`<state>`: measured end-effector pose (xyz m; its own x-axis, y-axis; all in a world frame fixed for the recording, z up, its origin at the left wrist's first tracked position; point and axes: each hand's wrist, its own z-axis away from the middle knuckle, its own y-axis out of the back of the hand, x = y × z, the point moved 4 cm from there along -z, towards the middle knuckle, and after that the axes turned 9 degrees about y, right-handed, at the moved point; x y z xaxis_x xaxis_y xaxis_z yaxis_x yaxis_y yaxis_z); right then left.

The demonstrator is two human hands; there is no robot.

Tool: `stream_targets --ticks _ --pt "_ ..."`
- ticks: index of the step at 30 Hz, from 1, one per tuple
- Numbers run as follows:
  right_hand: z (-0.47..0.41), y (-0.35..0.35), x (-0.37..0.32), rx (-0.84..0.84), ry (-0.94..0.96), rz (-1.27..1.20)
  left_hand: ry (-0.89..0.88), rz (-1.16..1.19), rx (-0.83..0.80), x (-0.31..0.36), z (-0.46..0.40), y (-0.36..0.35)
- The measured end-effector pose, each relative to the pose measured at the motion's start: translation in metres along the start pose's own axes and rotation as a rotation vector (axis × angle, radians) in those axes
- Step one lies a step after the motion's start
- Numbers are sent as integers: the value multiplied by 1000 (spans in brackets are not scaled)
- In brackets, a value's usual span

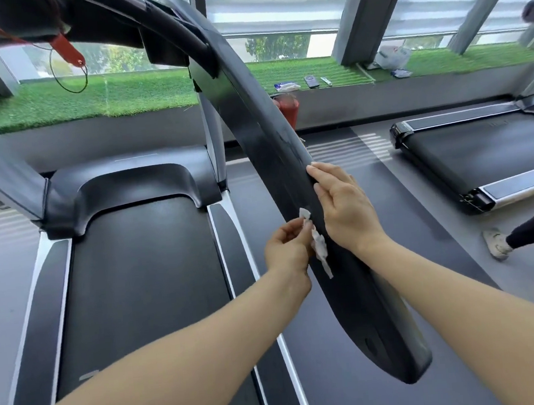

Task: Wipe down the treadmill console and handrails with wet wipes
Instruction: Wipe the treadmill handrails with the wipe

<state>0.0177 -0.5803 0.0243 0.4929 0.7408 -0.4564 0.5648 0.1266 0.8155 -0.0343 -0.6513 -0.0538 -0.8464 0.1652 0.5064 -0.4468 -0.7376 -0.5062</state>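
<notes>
Daylight comes through striped blinds [277, 4] above a ledge of green turf [139, 89]; grey floor [385, 172] lies below.

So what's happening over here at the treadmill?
Someone is cleaning it. Their left hand pinches a small crumpled wet wipe against the inner side of the right handrail, while the right hand rests with straight fingers on top of that rail. A pack of wipes lies on the green turf ledge behind.
</notes>
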Motion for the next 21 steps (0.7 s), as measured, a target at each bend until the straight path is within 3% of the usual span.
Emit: stream_targets --ticks 4,9,12,16,19,21 --pt "13 10 -23 -20 231 106 47 -16 -86 4 1 9" --pt "38 -16 -35 -433 531 494 108 -64 -183 9 0 20" --pt "37 -20 -44 -560 593 702 102 -97 -193 11 -7 23" --pt "13 -31 -45 -721 631 844 40 -223 -81 11 -26 35" --pt "-35 -33 -52 -546 667 907 37 -268 7 10 -45 48" --pt "-51 -35 -48 -559 618 969 61 -252 15 7 -52 51"
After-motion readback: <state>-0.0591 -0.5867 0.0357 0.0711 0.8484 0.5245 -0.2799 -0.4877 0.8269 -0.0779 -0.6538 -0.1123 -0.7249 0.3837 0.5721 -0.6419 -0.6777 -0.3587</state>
